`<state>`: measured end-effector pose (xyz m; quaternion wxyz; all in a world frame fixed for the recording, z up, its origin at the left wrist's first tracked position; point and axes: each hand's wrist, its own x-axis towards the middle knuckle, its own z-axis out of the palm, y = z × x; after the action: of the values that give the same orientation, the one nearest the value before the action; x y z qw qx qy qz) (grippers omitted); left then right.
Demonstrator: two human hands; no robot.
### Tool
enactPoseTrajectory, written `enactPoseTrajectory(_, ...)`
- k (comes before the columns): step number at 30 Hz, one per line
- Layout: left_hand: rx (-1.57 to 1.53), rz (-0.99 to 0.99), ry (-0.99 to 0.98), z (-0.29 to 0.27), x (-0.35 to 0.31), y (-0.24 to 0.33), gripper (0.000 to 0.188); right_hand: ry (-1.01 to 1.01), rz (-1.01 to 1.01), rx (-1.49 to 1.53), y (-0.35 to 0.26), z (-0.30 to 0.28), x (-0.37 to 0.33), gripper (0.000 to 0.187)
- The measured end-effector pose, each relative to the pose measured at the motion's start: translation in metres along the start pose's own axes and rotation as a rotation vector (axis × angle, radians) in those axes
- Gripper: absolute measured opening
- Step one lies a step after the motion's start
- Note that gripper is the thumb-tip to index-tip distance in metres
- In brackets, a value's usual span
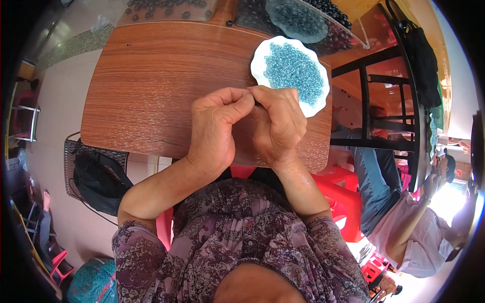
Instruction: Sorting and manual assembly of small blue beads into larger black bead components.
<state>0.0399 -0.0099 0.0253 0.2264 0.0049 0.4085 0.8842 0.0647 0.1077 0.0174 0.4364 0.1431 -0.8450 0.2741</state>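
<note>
1. Your patterned blouse fronts the table.
2. Your left hand and right hand pinch a dark piece above it, likely for control.
3. A bead plate sits by its right edge, probably for reach.

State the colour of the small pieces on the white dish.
The pieces are translucent blue-green, clearest in the head view.

On the brown wood-grain bench, a scalloped white plate is placed; two clear trays are positioned at the far edge.
</note>
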Motion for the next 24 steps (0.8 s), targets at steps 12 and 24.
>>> enactPoseTrajectory(12,-0.014,-0.033,-0.023,0.003,-0.002,-0.002,0.019,-0.112,0.104,-0.019,-0.016,-0.01,-0.009,0.051)
enactPoseTrajectory(24,0.751,0.853,0.0,-0.011,0.102,0.131,0.022,-0.248,0.175,-0.196,0.05,-0.052,0.01,0.022)
